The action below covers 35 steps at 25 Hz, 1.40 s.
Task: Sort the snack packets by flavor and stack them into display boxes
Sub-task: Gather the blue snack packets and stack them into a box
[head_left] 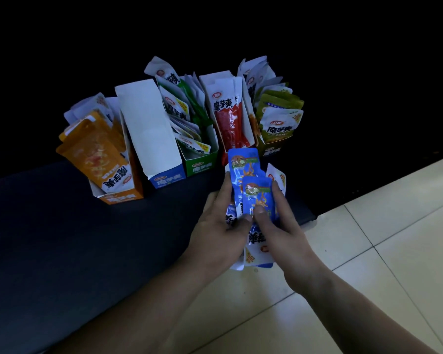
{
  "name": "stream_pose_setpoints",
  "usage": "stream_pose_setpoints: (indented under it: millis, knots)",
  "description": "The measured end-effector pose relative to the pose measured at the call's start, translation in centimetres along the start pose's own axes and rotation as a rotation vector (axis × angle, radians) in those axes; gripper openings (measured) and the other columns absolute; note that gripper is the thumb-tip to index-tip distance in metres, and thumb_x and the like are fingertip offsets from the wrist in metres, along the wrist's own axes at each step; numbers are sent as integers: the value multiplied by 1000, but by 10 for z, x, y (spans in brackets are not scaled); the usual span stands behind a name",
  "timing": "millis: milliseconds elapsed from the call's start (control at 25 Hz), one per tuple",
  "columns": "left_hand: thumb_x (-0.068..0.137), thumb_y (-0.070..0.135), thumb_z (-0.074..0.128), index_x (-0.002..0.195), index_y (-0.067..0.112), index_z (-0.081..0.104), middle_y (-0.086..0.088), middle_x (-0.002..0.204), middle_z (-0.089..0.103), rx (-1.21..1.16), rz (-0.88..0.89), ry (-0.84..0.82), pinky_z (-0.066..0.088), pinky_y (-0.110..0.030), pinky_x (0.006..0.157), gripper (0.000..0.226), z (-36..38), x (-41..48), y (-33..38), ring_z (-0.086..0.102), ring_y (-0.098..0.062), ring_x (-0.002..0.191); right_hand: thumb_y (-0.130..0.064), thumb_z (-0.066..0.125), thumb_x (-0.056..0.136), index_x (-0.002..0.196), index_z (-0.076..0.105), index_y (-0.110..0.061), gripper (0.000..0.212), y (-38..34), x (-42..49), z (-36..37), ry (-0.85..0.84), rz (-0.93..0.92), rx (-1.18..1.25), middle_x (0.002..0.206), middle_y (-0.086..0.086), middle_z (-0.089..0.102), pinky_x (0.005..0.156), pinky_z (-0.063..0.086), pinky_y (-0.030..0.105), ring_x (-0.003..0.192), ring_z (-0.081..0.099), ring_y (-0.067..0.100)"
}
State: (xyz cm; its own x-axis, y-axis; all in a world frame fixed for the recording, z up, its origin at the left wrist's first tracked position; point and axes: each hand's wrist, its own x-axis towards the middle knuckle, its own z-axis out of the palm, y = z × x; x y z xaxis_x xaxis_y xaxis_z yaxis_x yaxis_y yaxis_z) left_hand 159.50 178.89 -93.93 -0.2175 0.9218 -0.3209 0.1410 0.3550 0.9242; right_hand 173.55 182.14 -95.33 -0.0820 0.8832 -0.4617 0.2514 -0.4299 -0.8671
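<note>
Hands together just right of frame centre. Left hand (220, 231) and right hand (281, 233) both clamped on same bundle of blue packets (257, 198). Thumbs side by side on front packet, nearly touching. Fingers curled round bundle edges from either side.

Bundle fanned, not squared up. One blue packet sticking up above the front one, more showing between the palms lower down. White-backed packet (276, 177) peeking out at bundle's right edge. Bundle held over right end of dark mat (62, 238). Pale tiled floor (368, 238) at lower right of frame.

Five display boxes in a row across upper centre, on the mat, just beyond the bundle. Left to right in frame:
- orange box (120, 198): stuffed with orange packets (95, 154), leaning toward lower left
- blue box (166, 178): tall white flap upright, contents: cannot tell
- green box (202, 167): green-and-white packets (182, 108) on edge, one poking high above the rim
- red box (244, 111): red packet (228, 118) upright at front
- olive box (270, 149): olive and white packets (279, 123) fanned out above the rim

Top of blue bundle overlapping foot of red box in view; touching or apart: cannot tell. Background above boxes black, lighting poor overall.
</note>
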Motion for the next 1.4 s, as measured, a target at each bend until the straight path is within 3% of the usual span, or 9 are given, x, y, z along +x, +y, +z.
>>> stream_pose_setpoints:
  millis: [160, 320, 480, 560, 720, 840, 1000, 1200, 1400]
  knots:
    - [97, 1, 63, 151, 52, 38, 12, 131, 49, -231, -31, 32, 58, -22, 88, 78, -5, -10, -4, 66, 1, 112, -47, 64, 97, 134, 32, -80, 59, 3, -6, 7, -61, -32, 3, 142, -6, 52, 101, 56, 42, 119, 65, 11]
    - [87, -3, 73, 143, 61, 41, 23, 137, 41, -269, -134, 147, 59, -19, 81, 91, -23, -15, -16, 64, 9, 106, -46, 66, 95, 144, 18, -75, 75, 13, -13, 26, -77, -129, -157, 137, -4, 52, 95, 57, 38, 108, 67, 4]
    - [85, -7, 74, 152, 50, 35, 12, 130, 69, -344, -159, 173, 59, -43, 96, 96, -29, -21, -24, 72, -9, 109, -68, 68, 72, 142, -17, -74, 110, 17, -11, 41, -36, -111, -223, 141, -6, 53, 103, 52, 49, 125, 60, 17]
    - [85, -6, 75, 153, 49, 34, 6, 130, 71, -390, -161, 154, 59, -47, 96, 97, -25, -23, -27, 72, -16, 112, -58, 71, 74, 142, -21, -72, 115, 11, -9, 41, -22, -73, -195, 142, -15, 54, 106, 50, 44, 126, 60, 12]
    - [82, 7, 79, 145, 67, 32, 9, 149, 50, -349, -161, 158, 61, -32, 90, 99, -25, -22, -28, 66, -10, 121, -18, 74, 87, 158, -2, -54, 110, 6, -7, 34, -59, 5, -98, 127, -26, 62, 97, 57, 38, 106, 68, 2]
    - [93, 11, 73, 147, 64, 33, 11, 147, 48, -370, -149, 145, 58, -18, 83, 86, -25, -22, -22, 67, -1, 114, -20, 75, 74, 154, 8, -59, 111, 10, -12, 39, -72, 27, -13, 144, -15, 52, 89, 62, 43, 113, 69, 11]
    - [99, 24, 65, 149, 63, 29, 20, 137, 41, -325, -194, 148, 55, -9, 80, 72, -23, -21, -13, 59, 11, 111, -29, 78, 86, 156, 8, -56, 103, 13, -11, 44, -76, 21, 52, 151, -14, 41, 86, 62, 39, 120, 65, 13]
    - [110, 22, 47, 135, 49, 60, -1, 135, 68, -647, -303, 121, 55, -54, 100, 40, -27, -20, -20, 71, -29, 115, -19, 78, 90, 147, 36, -51, 78, 16, -15, 38, -112, -59, 67, 144, -1, 57, 89, 62, 46, 111, 72, 15]
    - [105, 12, 55, 151, 41, 42, 7, 123, 74, -641, -260, 189, 57, -55, 96, 55, -32, -24, -9, 75, -23, 107, -43, 79, 78, 153, 23, -58, 95, 11, -19, 37, -56, -162, -54, 150, -12, 44, 100, 56, 42, 129, 58, 4]
